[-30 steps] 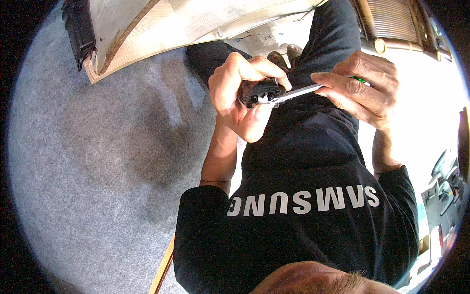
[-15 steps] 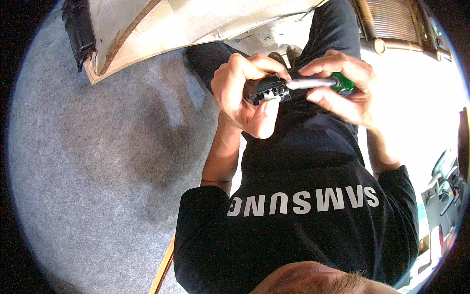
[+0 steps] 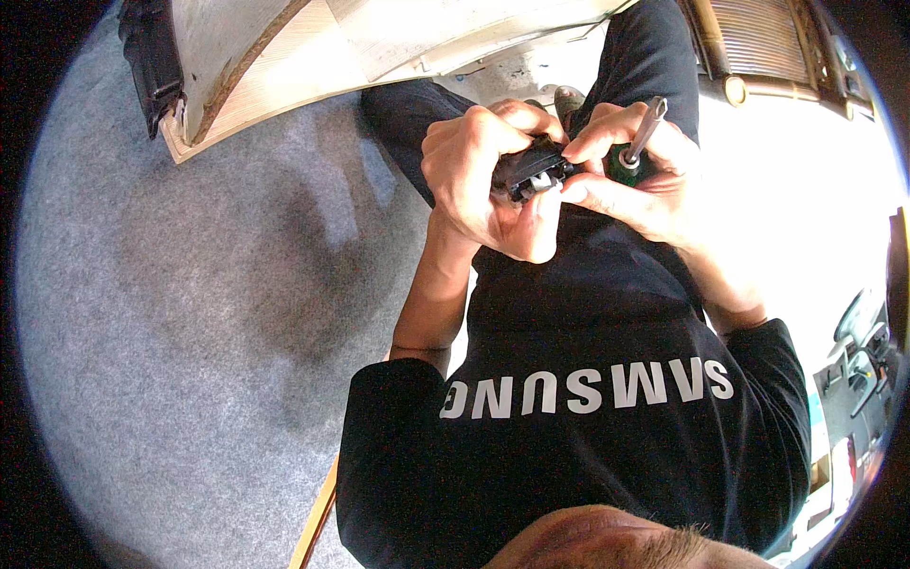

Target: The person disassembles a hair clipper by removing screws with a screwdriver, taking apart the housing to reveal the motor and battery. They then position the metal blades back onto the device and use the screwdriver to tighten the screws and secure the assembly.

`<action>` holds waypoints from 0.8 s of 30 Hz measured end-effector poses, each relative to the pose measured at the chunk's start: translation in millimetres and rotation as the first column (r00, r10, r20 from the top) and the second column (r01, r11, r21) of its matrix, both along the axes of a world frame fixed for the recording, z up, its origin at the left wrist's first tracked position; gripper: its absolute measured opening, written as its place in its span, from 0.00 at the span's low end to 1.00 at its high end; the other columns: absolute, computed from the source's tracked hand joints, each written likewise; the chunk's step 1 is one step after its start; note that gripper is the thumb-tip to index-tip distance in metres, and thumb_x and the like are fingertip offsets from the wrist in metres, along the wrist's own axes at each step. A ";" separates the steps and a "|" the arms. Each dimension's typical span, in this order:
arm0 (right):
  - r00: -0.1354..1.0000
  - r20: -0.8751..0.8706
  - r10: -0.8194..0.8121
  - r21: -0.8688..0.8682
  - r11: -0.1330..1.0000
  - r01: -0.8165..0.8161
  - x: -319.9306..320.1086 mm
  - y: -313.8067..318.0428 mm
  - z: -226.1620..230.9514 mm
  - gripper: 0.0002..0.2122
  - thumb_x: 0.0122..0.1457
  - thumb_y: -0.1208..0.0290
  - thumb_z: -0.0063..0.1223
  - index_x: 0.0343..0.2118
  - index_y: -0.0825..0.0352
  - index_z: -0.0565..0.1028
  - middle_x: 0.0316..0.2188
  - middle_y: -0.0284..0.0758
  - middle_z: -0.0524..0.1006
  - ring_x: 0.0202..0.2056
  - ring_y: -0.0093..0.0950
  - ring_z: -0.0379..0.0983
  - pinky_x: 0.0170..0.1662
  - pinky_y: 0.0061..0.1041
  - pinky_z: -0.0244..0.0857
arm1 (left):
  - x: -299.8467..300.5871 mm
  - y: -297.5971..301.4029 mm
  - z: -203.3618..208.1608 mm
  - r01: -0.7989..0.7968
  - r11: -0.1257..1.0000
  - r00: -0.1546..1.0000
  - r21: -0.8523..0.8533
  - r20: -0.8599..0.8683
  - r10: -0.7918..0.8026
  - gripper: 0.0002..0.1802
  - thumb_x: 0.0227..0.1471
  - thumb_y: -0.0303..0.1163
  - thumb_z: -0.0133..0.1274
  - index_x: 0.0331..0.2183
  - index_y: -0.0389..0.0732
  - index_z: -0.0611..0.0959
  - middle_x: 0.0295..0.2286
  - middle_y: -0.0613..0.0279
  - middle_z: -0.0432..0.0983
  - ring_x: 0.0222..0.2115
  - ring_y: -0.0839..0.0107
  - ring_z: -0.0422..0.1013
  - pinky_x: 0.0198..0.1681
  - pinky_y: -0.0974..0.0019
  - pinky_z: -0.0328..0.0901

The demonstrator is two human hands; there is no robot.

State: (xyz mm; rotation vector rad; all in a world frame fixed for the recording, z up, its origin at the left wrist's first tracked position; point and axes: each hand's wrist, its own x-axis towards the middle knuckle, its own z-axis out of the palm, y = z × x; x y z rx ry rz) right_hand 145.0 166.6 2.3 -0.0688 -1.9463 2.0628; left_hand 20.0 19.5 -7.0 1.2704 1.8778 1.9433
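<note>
My left hand point(image 3: 479, 180) is closed around a small black plastic part point(image 3: 533, 171) with a pale piece showing in its open side. What kind of part it is I cannot make out. My right hand point(image 3: 654, 180) pinches the right end of the part between thumb and forefinger. Tucked in the same hand is a screwdriver point(image 3: 646, 133) with a green handle, its metal shaft slanting up and away from the part. The fingers holding the handle are partly hidden. Both hands are over my lap.
A pale wooden tabletop point(image 3: 313, 62) with a curved edge lies ahead, with a black object point(image 3: 152, 66) at its left end. Grey carpet point(image 3: 218, 284) spreads on the left. A bamboo-framed piece point(image 3: 763, 43) stands at far right, and assorted gear point(image 3: 858, 370) sits along the right edge.
The screwdriver has come away from the black part and swung upright in my right hand. My right thumb and forefinger have moved left onto the part, which has shifted slightly right.
</note>
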 end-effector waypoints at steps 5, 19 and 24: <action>0.999 0.044 -0.011 -0.025 1.000 0.012 -2.0 -0.6 2.9 0.17 0.53 0.74 0.72 0.43 0.72 0.78 0.27 0.32 0.75 0.29 0.21 0.69 0.33 0.22 0.61 | -3.9 -0.4 -3.0 0.007 1.000 0.994 0.010 -0.107 -0.006 0.21 0.44 0.42 0.60 0.26 0.35 0.71 0.22 0.50 0.79 0.20 0.64 0.78 0.25 0.67 0.72; 0.996 -0.067 0.066 -0.016 0.998 -0.067 -4.3 4.3 -5.5 0.14 0.55 0.74 0.70 0.43 0.73 0.80 0.32 0.38 0.78 0.31 0.25 0.71 0.35 0.25 0.64 | -5.3 2.8 -8.1 0.016 0.996 0.983 0.093 -0.186 0.002 0.20 0.45 0.42 0.59 0.28 0.36 0.71 0.22 0.50 0.79 0.19 0.62 0.77 0.24 0.65 0.72; 0.996 0.075 -0.038 -0.019 0.999 0.040 -2.8 -5.9 -6.9 0.14 0.58 0.76 0.67 0.46 0.72 0.79 0.31 0.32 0.75 0.30 0.19 0.67 0.34 0.20 0.61 | -1.4 4.1 -18.4 -0.015 1.000 0.998 0.022 0.062 0.013 0.21 0.51 0.43 0.56 0.31 0.34 0.69 0.23 0.49 0.78 0.21 0.64 0.76 0.26 0.66 0.71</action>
